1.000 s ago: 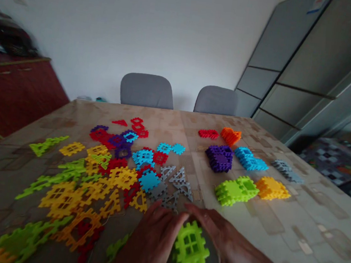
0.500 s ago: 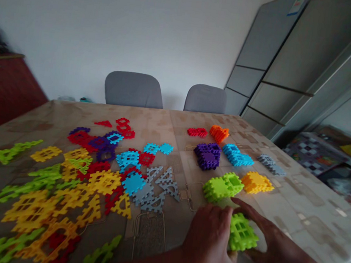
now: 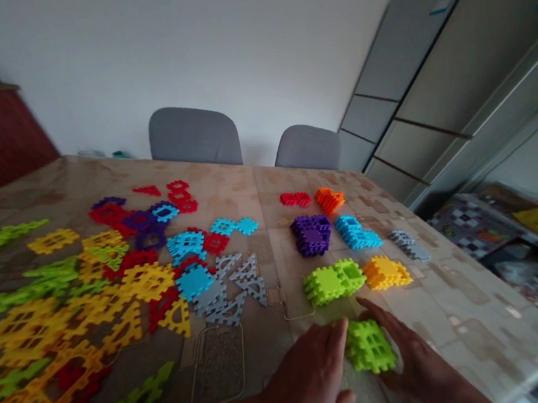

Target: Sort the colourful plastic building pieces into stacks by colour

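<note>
A lime-green cube [image 3: 371,348] built of toothed plastic tiles rests on the patterned table [image 3: 455,316] near its front right edge. My right hand [image 3: 413,363] cups its right and far sides, fingers curved along it. To the cube's left, my left hand [image 3: 316,377] has its fingers stretched upward, a small gap away from it. Just beyond the cube lies a larger lime-green block [image 3: 332,281], with a yellow block [image 3: 386,273] to that block's right.
Purple [image 3: 312,234], blue [image 3: 357,233], orange [image 3: 329,199], red [image 3: 295,199] and grey [image 3: 408,243] blocks sit further back. Several loose flat tiles [image 3: 142,277] cover the table's left half. Two grey chairs [image 3: 193,135] stand behind; a grey cabinet [image 3: 432,104] rises at right.
Both hands carried the green cube from in front of me over to the right and set it down by the green block. My left hand has drawn slightly off it.
</note>
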Demonstrator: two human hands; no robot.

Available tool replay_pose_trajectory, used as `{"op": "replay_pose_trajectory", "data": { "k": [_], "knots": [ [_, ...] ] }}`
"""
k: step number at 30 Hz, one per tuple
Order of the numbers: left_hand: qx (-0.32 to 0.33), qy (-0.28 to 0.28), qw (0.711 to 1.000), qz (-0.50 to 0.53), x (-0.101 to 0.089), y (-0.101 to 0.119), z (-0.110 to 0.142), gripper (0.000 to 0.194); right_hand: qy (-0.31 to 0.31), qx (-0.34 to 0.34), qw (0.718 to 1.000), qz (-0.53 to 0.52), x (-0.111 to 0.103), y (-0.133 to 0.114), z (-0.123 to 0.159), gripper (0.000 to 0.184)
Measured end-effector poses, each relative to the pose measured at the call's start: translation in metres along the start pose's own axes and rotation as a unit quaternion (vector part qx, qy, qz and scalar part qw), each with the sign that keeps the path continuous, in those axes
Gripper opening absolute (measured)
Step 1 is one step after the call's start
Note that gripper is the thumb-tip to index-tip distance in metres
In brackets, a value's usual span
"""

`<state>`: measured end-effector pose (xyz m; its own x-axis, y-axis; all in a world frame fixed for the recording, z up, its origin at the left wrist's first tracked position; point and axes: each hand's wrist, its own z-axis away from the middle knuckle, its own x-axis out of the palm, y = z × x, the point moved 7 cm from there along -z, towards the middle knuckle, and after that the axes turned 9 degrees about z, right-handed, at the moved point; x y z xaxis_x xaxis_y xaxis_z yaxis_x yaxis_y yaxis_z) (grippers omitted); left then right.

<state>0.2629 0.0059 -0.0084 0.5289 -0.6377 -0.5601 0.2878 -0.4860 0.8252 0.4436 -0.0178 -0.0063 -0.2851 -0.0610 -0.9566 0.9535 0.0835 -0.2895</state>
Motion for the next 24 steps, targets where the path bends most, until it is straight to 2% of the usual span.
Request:
{"op": "replay_pose_trajectory", "data": {
  "k": [3, 7, 9, 14, 24],
  "knots": [
    [-0.029, -0.037, 0.996, 0.075, -0.002, -0.005, 0.015, 0.087, 0.011, -0.002, 1.0, 0.004, -0.002, 0.004, -0.003, 0.085],
    [-0.157, -0.052, 0.965, 0.206, -0.001, -0.012, 0.016, 0.082, 0.03, -0.004, 0.999, 0.013, -0.004, 0.009, -0.009, 0.08],
    [-0.187, -0.058, 0.95, 0.245, 0.002, -0.009, 0.01, 0.08, 0.041, 0.002, 0.999, 0.009, -0.006, 0.013, -0.008, 0.081],
    [-0.207, -0.067, 0.925, 0.311, 0.009, -0.003, -0.001, 0.079, 0.062, 0.028, 0.998, -0.012, -0.015, 0.018, 0.0, 0.084],
    [-0.188, -0.044, 0.896, 0.4, 0.012, -0.005, -0.011, 0.08, 0.106, 0.048, 0.993, 0.033, -0.018, 0.02, -0.008, 0.058]
  ]
}}
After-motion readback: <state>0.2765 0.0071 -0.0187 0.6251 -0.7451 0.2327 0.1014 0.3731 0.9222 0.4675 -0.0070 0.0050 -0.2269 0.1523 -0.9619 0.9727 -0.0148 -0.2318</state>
